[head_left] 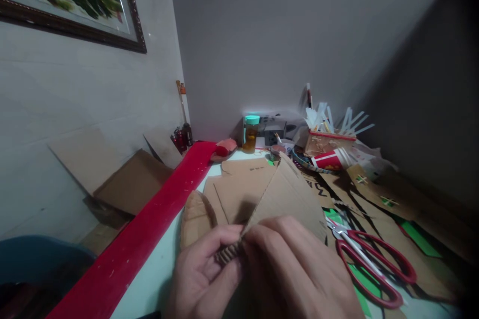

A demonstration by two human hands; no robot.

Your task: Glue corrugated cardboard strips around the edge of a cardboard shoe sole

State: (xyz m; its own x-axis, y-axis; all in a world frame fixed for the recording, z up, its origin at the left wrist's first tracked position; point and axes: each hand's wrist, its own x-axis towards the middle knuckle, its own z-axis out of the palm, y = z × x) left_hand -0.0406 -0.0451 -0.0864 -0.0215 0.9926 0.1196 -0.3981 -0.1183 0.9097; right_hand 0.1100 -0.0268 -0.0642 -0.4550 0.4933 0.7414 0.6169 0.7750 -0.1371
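Note:
Both my hands are together low in the middle of the head view, closed on a piece of cardboard [294,192]. Its tan sheet rises to a point above my fingers. My left hand [209,274] pinches a lower part whose ridged, corrugated strip shows between thumb and fingers. My right hand [299,264] grips the same piece from the right, its fingertips bent in and partly hidden. Just left of the sheet stands a rounded cardboard flap [196,214]; whether it joins the held piece I cannot tell. Scissors with red handles [374,259] lie right of my right hand.
A red cloth strip [160,204] runs along the table's left edge. Behind are a bottle with a turquoise lid [251,134], a box of white strips [329,143] and a red paper cup [331,160]. Cardboard scraps [407,239] cover the right side. A blue tub [41,264] is lower left.

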